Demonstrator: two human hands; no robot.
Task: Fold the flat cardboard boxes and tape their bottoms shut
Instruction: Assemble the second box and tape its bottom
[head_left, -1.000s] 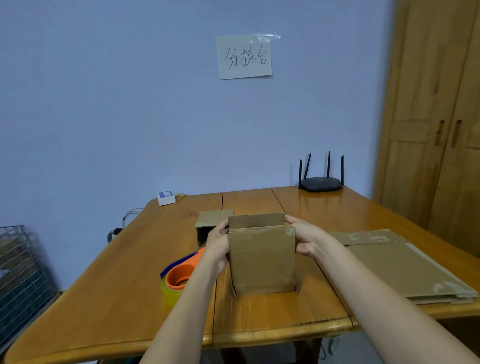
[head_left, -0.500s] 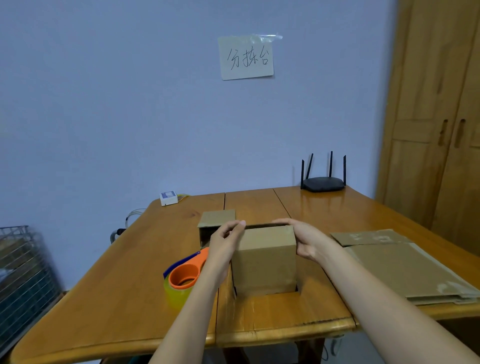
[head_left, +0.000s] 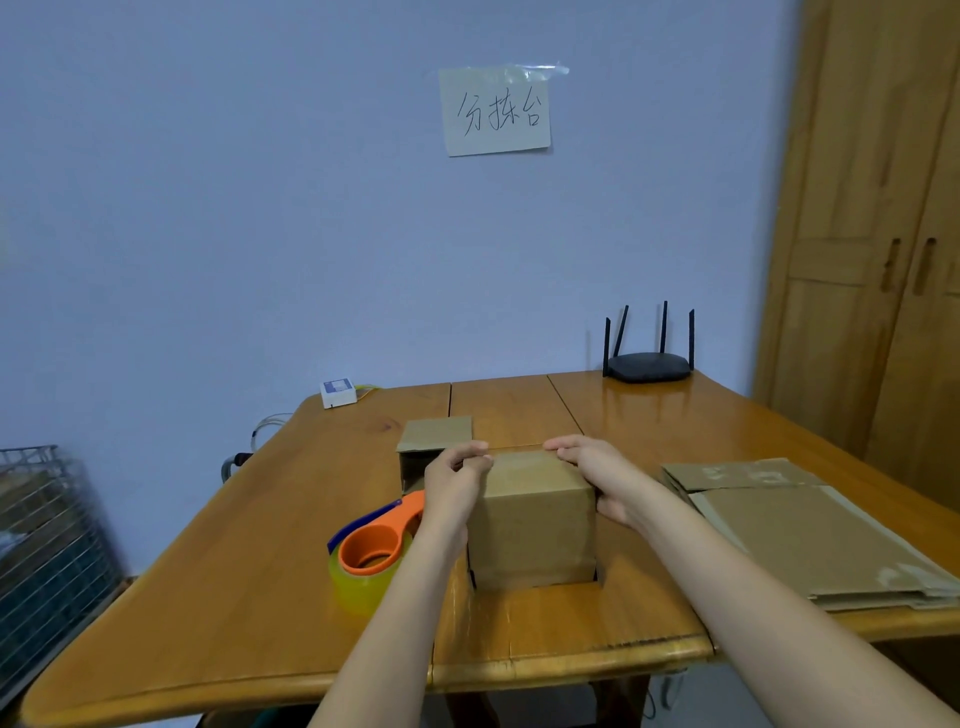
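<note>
Flaps of the box (head_left: 535, 525) lie folded under both hands' flat fingers (head_left: 566, 446); taping seems next, calling for the tape dispenser (head_left: 371, 553) beside the left hand (head_left: 457, 480).

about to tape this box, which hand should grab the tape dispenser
Probably the left. The tape dispenser lies just beside the left hand, on that side of the box. The right hand rests on the far side and can hold the flaps down.
</note>
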